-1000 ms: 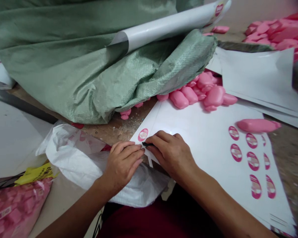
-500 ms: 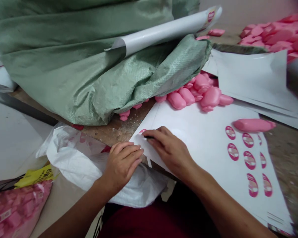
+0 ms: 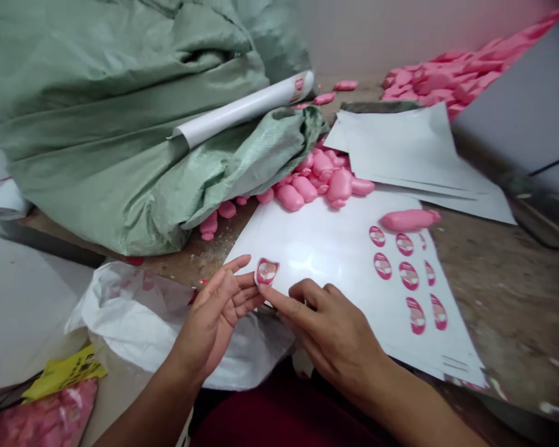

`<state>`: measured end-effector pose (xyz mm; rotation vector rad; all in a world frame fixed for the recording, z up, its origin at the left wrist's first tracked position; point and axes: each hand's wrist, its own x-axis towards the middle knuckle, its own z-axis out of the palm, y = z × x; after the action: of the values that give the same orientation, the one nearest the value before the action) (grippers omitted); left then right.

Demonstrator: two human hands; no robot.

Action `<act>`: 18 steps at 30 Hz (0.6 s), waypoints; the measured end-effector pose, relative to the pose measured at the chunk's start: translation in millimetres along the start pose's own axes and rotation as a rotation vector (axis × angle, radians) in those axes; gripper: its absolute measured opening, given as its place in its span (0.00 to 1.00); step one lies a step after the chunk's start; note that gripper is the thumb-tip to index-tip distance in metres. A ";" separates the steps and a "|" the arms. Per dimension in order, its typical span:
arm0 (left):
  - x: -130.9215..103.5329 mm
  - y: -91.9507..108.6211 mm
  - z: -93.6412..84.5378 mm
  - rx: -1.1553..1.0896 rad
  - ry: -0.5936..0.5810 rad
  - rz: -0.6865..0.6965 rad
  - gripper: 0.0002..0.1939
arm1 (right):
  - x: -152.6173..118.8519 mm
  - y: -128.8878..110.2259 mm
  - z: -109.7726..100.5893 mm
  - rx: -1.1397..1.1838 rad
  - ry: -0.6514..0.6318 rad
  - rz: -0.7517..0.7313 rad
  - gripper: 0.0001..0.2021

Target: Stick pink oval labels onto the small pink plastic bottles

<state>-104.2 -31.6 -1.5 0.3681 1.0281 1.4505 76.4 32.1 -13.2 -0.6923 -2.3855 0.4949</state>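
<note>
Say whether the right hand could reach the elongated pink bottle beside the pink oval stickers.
Probably yes: between the right hand and the bottle, only the flat white sheet and those stickers show.

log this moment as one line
left hand: open, at pink label | right hand: at same label | white sheet: more labels, right side

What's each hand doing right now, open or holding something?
Left hand: open, palm up, at the sticker.
Right hand: partly curled, at the sticker; grip can't be told.
</note>
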 end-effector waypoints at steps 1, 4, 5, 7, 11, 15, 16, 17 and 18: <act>1.3 -1.4 6.4 -0.026 -0.001 -0.019 0.22 | -6.6 1.9 -3.8 0.099 -0.005 0.093 0.17; 0.8 -9.8 26.4 -0.036 -0.034 -0.070 0.22 | -18.2 8.6 -16.0 0.463 0.101 0.506 0.13; -1.0 -14.2 33.2 -0.019 -0.054 -0.084 0.22 | -19.7 10.7 -19.3 0.564 0.153 0.621 0.13; -5.3 -24.8 44.4 0.041 -0.104 -0.118 0.21 | -20.4 14.0 -24.7 0.730 0.227 0.740 0.13; 1.5 -36.0 40.2 0.458 -0.124 -0.024 0.26 | -24.9 18.6 -39.1 0.921 0.415 0.799 0.16; 40.4 0.1 1.9 1.456 0.132 0.495 0.15 | -40.6 28.4 -57.2 0.815 0.560 0.787 0.16; 52.6 14.8 -7.6 1.531 0.191 0.534 0.13 | -44.2 31.0 -59.6 0.769 0.548 0.770 0.16; 64.8 29.5 -15.7 1.603 0.249 0.555 0.13 | -47.1 32.9 -60.5 0.739 0.530 0.752 0.16; 76.5 43.1 -22.1 1.668 0.298 0.558 0.13 | -49.0 33.9 -60.0 0.729 0.501 0.735 0.16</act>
<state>-162.7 37.2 -7.6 1.7415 2.3611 0.7310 160.2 41.2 -6.5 -1.1467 -1.2826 1.2355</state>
